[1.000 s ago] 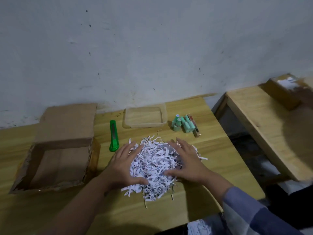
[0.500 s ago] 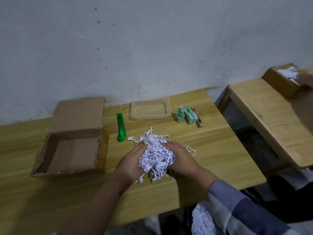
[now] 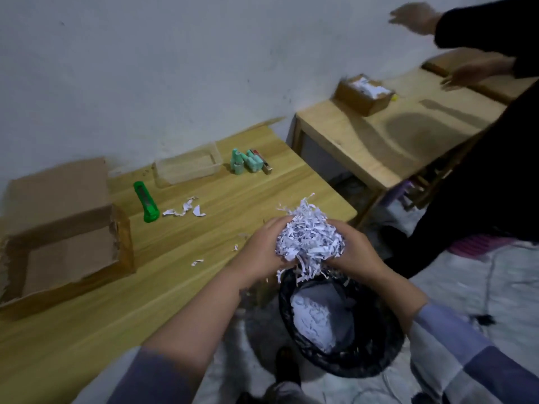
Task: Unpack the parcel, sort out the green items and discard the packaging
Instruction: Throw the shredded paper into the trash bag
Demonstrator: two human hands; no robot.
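- The left hand (image 3: 262,249) and right hand (image 3: 354,252) cup a wad of shredded paper (image 3: 309,237) over the black bin (image 3: 376,339), whose mouth lies open below, part-filled with white paper.
- On the table (image 3: 204,237), an open strip runs between the cardboard box (image 3: 58,228) at the left and the table's right edge, strewn only with paper scraps (image 3: 186,209).
- The green knife (image 3: 147,202), clear tray (image 3: 188,167) and mint-green items (image 3: 246,161) line the wall side.
- Another person's dark sleeve (image 3: 481,170) blocks the right.
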